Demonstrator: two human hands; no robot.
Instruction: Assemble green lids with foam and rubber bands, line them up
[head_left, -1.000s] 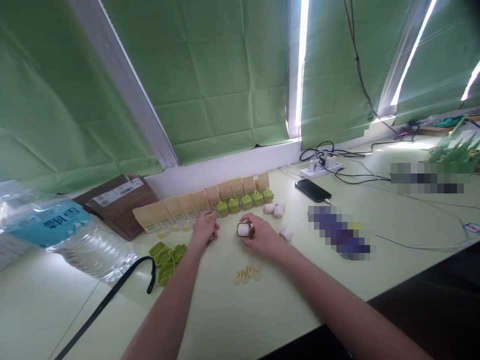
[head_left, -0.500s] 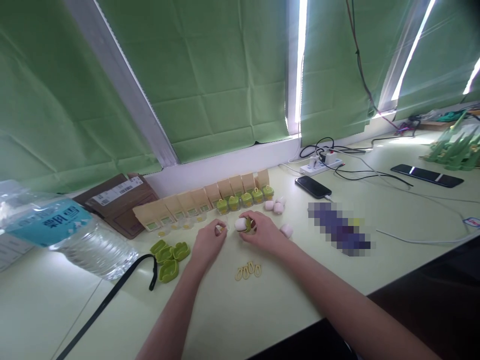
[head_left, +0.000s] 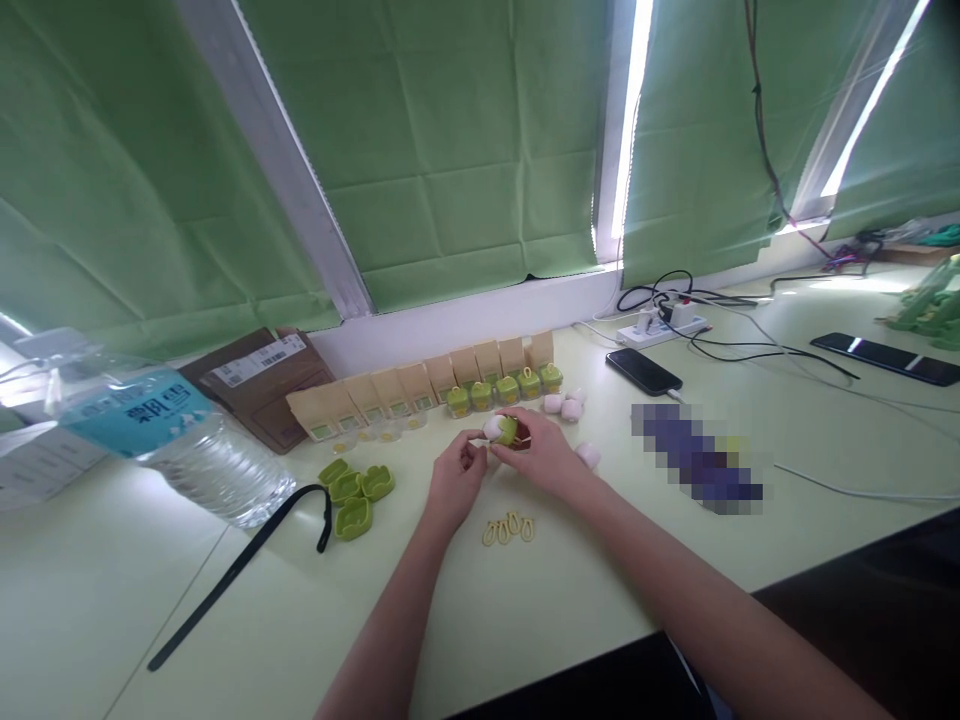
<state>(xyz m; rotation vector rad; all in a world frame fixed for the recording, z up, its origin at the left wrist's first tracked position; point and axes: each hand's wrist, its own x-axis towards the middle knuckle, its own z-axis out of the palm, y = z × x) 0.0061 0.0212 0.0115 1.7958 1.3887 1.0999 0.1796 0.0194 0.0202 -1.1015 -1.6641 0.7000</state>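
Note:
My right hand (head_left: 536,450) is closed around a green cap (head_left: 508,431) with a pale pink-white rounded piece (head_left: 493,427) set in it. Close against that piece, my left hand (head_left: 459,468) has its fingers curled and pinched; what they hold is too small to make out. In front of my hands lie several yellow loops (head_left: 508,528). Several loose green caps (head_left: 353,518) are grouped to the left. Beyond my right hand sit loose pink-white pieces (head_left: 571,409), with one more (head_left: 588,456) beside the wrist.
Kraft paper packets (head_left: 397,388) line the back, with clear cups (head_left: 388,431) and green-capped cups (head_left: 481,396) before them. A water bottle (head_left: 202,450), cardboard box (head_left: 259,385) and black strap (head_left: 247,560) are left. Right are a phone (head_left: 643,371), power strip (head_left: 660,328) and cables.
My left hand has moved right, bringing its fingers to the pink-white piece in my right hand. The clear cup seen at its fingertips earlier is no longer distinct. The view has shifted left.

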